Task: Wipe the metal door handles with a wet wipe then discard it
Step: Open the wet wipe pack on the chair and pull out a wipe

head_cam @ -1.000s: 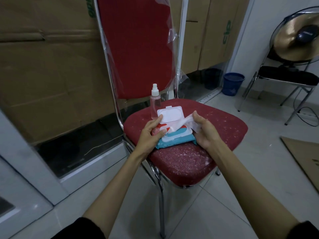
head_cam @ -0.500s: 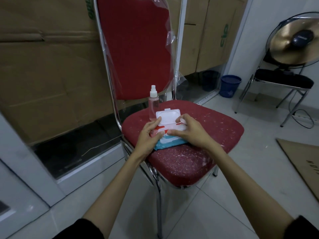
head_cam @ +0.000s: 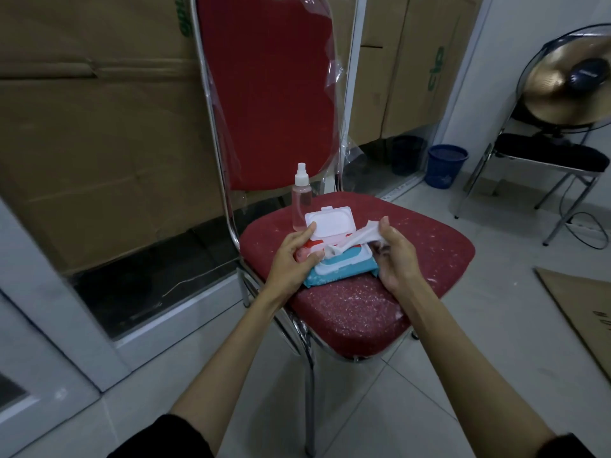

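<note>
a left hand grips the wipe pack near the front left edge of a red chair seat, its lid flipped up. the right hand pinches a wet wipe half out of the opening. bare seat lies to the right; a spray bottle stands just behind.

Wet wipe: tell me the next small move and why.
Probably keep pulling the wipe up and away until it comes free of the pack. The right hand pinches the wipe, whose tail end still sits in the opening under the raised lid, while the left hand holds the pack down on the chair.
</note>
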